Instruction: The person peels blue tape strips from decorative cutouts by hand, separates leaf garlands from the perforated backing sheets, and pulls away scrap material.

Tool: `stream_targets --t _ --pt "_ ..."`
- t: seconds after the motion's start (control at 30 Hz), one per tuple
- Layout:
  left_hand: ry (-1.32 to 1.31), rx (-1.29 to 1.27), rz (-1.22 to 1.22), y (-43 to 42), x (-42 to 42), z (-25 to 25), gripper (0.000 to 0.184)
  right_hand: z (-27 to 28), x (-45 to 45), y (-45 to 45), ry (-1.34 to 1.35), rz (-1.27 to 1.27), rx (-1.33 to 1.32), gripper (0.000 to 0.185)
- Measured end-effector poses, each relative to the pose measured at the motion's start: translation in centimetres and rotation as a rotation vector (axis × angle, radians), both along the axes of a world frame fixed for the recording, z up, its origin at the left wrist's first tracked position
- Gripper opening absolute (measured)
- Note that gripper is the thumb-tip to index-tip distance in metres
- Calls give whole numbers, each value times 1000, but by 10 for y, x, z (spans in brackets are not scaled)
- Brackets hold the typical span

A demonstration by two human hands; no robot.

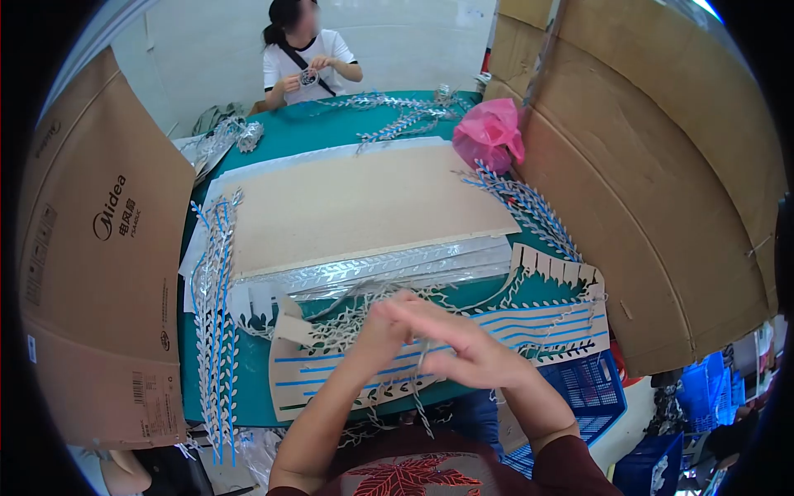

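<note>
A beige sheet (322,376) with blue stripes and leaf-shaped cut edges lies at the near side of the table. Above it, my left hand (382,332) is closed; what its fingers hold, if anything, is hidden. My right hand (467,347) reaches across to it, fingers stretched out and thumb apart, fingertips meeting the left hand. Under and behind the hands is a tangle of thin pale cut-out scraps (339,326). One twisted strand (420,403) hangs below the hands over the near edge.
Leaf-shaped strips with blue lines lie at left (217,331) and right (538,215). A beige board (356,202) rests on silvery sheets (397,266). A pink bag (490,132) stands far right. Cardboard walls (107,273) flank the table. A person (310,62) sits opposite; a blue crate (583,393) is lower right.
</note>
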State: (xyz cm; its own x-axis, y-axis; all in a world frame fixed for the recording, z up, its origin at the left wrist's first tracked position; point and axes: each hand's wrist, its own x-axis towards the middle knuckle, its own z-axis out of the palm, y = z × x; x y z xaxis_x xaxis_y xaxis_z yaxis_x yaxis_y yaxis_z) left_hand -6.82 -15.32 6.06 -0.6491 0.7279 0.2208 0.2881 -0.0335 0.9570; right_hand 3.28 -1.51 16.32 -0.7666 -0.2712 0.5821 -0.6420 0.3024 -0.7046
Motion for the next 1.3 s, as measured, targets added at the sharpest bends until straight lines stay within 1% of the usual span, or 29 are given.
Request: stream_targets --t 0.03,0.07,0.13,0.17,0.27,0.3,0.37,0.4,0.43,0.47,0.5,0.53,0.6,0.63,0.73,0.77,0.83,0.87,0.93,0.97,1.03,1.07,1.1,1.13,1.2,1.23,1.27,1.3 --pt "-170 28 13 -6 -4 1 25 -5 6 11 -114 34 21 61" --pt "-341 55 27 -14 -8 4 26 -11 7 25 -202 -45 -100 59" --pt "-391 101 0 -24 -12 7 29 -30 1 57 -380 -200 -333 53" --pt "-415 117 -7 -28 -13 5 30 -57 -6 72 -336 -336 -144 50" --pt "-430 114 -3 -27 -8 6 33 -110 -16 50 -248 -256 262 43" --pt "-429 104 1 -26 -5 7 33 -121 -21 47 -291 -220 380 43" --pt "-396 181 -18 -38 0 8 36 -135 -26 41 -383 -139 613 42" --pt "-378 219 -27 -49 0 6 37 -132 -23 45 -454 -190 406 42" --pt "-411 354 -58 -60 -3 -8 34 -124 -21 54 -520 -239 196 43" --pt "-513 470 -40 -71 -5 -17 34 -115 -18 63 -579 -284 -13 43" --pt "-617 585 -22 -81 -7 -26 34 -107 -16 71 -651 -355 -36 38" --pt "-723 699 -5 -89 -7 -34 34 -110 -13 77 -503 -429 87 37" --pt "-667 582 223 -98 -8 -51 32 -113 -11 86 -200 -565 339 36" --pt "-636 523 334 -100 -10 -58 31 -112 -6 87 -255 -528 283 33" --pt "-240 -302 402 -92 9 -10 28 -116 0 83 -403 -467 -90 34" --pt "245 -425 206 -98 13 -19 33 -115 1 85 -493 -456 -245 33" --pt "764 -683 183 -101 34 6 37 -114 4 94 -663 -438 -565 30" --pt "1024 -805 168 -101 46 21 40 -116 4 97 -649 -403 -642 31" --pt "980 -718 281 -93 48 44 41 -123 1 100 -617 -331 -797 34" --pt "958 -675 334 -86 45 52 41 -113 2 91 -611 -337 -827 36" --pt "779 -397 372 -56 41 53 36 -110 2 80 -600 -309 -812 41" --pt "688 -257 391 -40 43 48 35 -108 1 74 -591 -295 -802 44" --pt "673 -234 315 -19 47 36 29 -104 2 66 -507 -250 -853 41" --pt "658 -207 235 1 48 19 24 -107 1 64 -490 -226 -873 41" --pt "745 -321 160 22 45 -21 19 -116 4 67 -455 -191 -912 42" --pt "792 -377 120 31 44 -40 18 -115 6 68 -384 -264 -931 36" --pt "819 -398 136 35 41 -57 18 -123 9 85 -342 -515 -841 32" --pt "846 -423 151 34 36 -72 18 -121 15 112 -266 -649 -1103 27"
